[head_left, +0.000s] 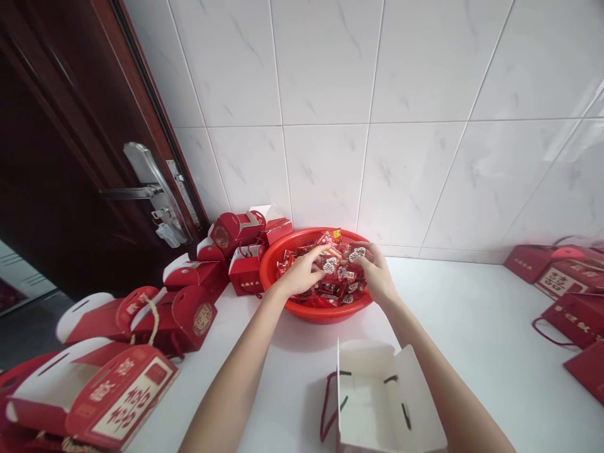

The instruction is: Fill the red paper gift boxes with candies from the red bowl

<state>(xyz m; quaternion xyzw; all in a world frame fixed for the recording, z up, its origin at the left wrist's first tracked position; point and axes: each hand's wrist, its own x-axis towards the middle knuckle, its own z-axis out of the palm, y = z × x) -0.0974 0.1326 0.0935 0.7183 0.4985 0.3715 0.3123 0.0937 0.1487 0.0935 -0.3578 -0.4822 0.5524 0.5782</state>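
Observation:
A red plastic basket (321, 314) full of small red wrapped candies (333, 294) stands against the wall. Both my hands are over it. My left hand (304, 274) pinches a red candy packet (330, 265) with white and dark print between thumb and fingers. Between the thumb and fingers of my right hand (377, 272) is a similar dark red packet (357, 253), at the basket's right side. Below my forearms, an open gift box (372, 402) shows its white inside, with dark cord ends through its walls and a red cord handle at its left. No contents show in it.
Several red gift boxes (202, 314) crowd the left side of the white table (292, 384), some with rope handles. More red boxes (566, 270) stand at the right edge. A tiled wall (325, 176) rises behind; a dark door (70, 126) with keys is at left.

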